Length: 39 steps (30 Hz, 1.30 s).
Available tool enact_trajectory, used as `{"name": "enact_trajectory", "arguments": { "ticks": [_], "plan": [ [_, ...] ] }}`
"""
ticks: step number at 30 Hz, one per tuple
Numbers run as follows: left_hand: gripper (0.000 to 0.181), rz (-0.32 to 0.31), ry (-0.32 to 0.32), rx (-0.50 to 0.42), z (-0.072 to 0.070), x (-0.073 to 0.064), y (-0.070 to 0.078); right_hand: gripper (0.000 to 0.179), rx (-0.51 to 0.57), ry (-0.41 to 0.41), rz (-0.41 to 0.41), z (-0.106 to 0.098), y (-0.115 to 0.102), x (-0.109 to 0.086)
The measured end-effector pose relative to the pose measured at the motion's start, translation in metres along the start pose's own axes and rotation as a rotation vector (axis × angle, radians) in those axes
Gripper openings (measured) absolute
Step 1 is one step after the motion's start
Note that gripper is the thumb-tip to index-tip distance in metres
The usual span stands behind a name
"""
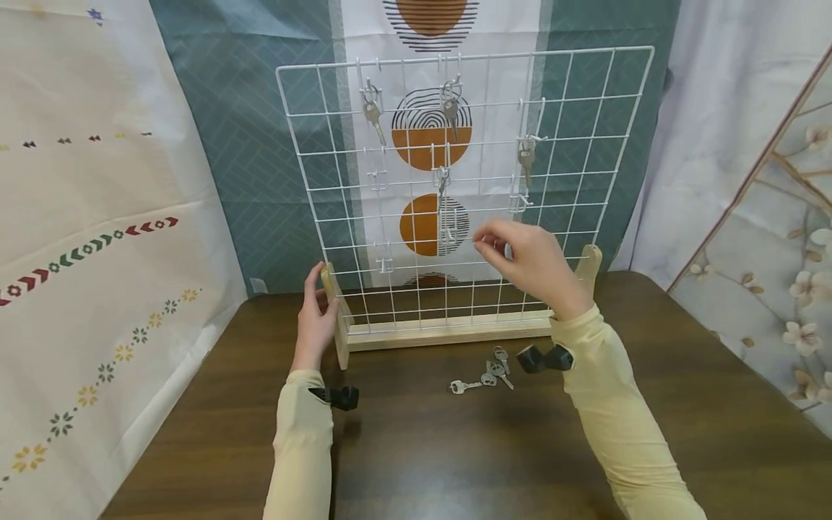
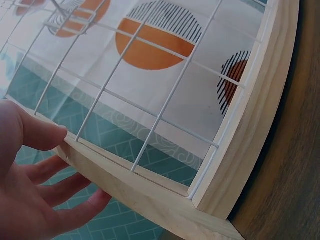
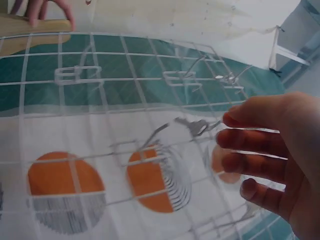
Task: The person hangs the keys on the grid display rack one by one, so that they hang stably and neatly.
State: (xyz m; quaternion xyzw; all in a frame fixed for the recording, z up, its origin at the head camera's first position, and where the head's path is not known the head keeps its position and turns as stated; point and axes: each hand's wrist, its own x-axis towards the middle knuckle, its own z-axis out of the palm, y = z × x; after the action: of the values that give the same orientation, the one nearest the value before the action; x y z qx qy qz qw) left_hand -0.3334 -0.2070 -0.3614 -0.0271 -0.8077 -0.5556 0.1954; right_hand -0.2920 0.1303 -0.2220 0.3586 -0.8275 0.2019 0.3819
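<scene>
A white wire grid (image 1: 416,282) stands upright in a light wooden stand (image 1: 448,332). My left hand (image 1: 316,318) holds the stand's left side post (image 2: 120,182), thumb on one side and fingers on the other. My right hand (image 1: 529,260) is raised in front of the grid, fingers loosely bent, with nothing visible between them in the right wrist view. A key (image 1: 443,180) hangs on a middle hook, and this key (image 3: 195,126) appears beyond my right fingertips. Other keys hang higher up: one at upper left (image 1: 373,119), one at top middle (image 1: 451,112), one at right (image 1: 526,159).
Several loose keys (image 1: 497,370) lie on the brown table (image 1: 416,448) in front of the stand. Hooks without keys hang at lower left (image 1: 385,264), lower middle (image 1: 448,235) and right (image 1: 518,202). A patterned cloth (image 1: 260,180) hangs close behind the grid.
</scene>
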Motion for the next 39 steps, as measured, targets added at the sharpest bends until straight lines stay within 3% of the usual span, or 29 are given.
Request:
{"name": "enact_trajectory", "arguments": {
  "ticks": [5, 9, 15, 20, 24, 31, 39],
  "plan": [
    [0.070, 0.006, -0.009, 0.007, -0.001, -0.001, 0.000, 0.007, -0.007, 0.008, 0.051, 0.014, 0.001, -0.037],
    [0.070, 0.001, -0.013, 0.017, -0.005, -0.001, 0.000, 0.007, 0.014, -0.099, 0.095, 0.027, 0.009, -0.056],
    [0.071, 0.000, -0.003, 0.043, -0.010, 0.000, 0.002, 0.010, 0.057, -0.431, 0.103, 0.053, 0.027, -0.065],
    [0.073, 0.011, -0.013, 0.055, -0.008, 0.002, 0.003, 0.015, 0.210, -0.758, 0.096, 0.076, 0.043, -0.073],
    [0.073, 0.031, 0.006, 0.044, -0.005, 0.005, 0.004, 0.016, 0.263, -0.909, 0.169, 0.092, 0.056, -0.081],
    [0.071, 0.039, 0.015, 0.040, -0.003, 0.005, 0.005, 0.012, 0.266, -1.016, 0.199, 0.109, 0.071, -0.097],
    [0.071, 0.025, -0.002, 0.043, 0.002, -0.001, 0.001, 0.013, 0.260, -1.030, 0.186, 0.114, 0.075, -0.110]
  ]
}}
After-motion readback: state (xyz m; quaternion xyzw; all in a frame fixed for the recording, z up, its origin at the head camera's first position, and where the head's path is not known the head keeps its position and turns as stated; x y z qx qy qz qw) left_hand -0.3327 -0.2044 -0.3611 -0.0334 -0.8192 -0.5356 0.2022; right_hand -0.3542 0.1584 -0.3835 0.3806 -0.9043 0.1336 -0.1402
